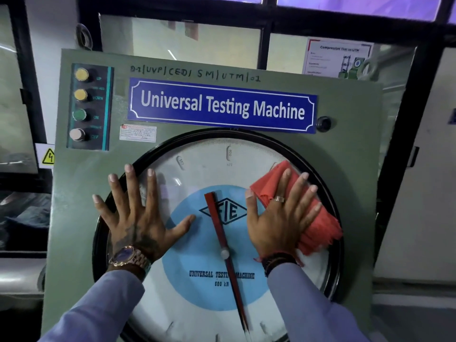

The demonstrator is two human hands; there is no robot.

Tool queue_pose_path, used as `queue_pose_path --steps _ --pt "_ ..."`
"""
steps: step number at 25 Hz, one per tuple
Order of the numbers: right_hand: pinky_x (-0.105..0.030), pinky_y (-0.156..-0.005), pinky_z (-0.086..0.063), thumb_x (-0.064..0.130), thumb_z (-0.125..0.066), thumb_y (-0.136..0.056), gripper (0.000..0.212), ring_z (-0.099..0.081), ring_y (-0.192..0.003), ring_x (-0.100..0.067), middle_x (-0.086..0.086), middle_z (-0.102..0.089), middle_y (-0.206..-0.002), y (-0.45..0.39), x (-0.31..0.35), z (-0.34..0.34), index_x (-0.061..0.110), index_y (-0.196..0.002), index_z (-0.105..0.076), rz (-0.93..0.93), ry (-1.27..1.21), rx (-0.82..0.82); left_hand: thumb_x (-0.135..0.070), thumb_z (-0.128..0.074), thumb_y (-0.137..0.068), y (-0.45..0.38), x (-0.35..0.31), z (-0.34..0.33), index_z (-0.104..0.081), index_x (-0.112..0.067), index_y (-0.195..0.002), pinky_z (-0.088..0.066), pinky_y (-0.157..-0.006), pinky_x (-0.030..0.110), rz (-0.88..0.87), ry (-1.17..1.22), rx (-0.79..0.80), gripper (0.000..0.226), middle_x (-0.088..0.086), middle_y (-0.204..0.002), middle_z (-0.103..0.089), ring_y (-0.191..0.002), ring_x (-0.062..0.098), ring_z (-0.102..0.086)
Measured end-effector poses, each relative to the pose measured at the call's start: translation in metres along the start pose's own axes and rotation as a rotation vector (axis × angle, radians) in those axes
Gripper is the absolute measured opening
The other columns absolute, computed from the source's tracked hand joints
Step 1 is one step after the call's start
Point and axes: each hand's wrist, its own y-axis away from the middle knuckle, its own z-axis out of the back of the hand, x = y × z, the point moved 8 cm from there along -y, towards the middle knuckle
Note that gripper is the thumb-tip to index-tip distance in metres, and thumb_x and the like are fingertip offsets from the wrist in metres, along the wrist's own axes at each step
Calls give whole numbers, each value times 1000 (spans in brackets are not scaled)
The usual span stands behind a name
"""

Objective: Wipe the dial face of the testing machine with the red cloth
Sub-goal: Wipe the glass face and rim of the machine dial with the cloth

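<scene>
The round dial face [204,169] has a black rim, a white scale, a blue centre disc and a red pointer [218,225]. It fills the lower middle of the green machine panel [345,149]. My right hand [278,218] lies flat on the dial's right side, pressing the crumpled red cloth [318,230] against the glass. The cloth sticks out above and to the right of my fingers. My left hand [134,213] rests flat with fingers spread on the dial's left edge, partly over the black rim, holding nothing.
A blue "Universal Testing Machine" nameplate [222,106] sits above the dial. A button strip [90,106] with UP, DOWN, ON, OFF is at the upper left. A small black knob [323,123] is at the right. Windows and a poster [338,58] stand behind the panel.
</scene>
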Motion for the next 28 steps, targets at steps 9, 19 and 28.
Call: queue_pose_path --steps 9,19,28 --pt "-64 -131 -8 42 -55 -96 82 -8 -165 -37 -6 -6 -181 -17 106 -9 35 -169 -18 578 23 63 -111 -28 -67 -1 5 -1 -3 -29 -175 -4 -126 80 5 11 0 138 11 -182 15 -167 44 11" --pt "-66 -130 -7 44 -39 -99 74 -11 -164 -41 -10 -12 -179 -49 72 6 35 -169 -19 34 -205 0 -114 -36 -64 0 8 9 -6 -29 -175 -13 -129 74 5 7 5 143 16 -182 14 -168 43 5" --pt "-69 -129 -4 50 -56 -100 70 -15 -164 -37 0 -20 -179 12 239 -23 50 -164 -27 875 -38 -20 -111 -45 -64 15 65 -2 -23 -5 -171 -11 -129 76 -56 -26 -87 152 16 -182 -9 -169 38 -11"
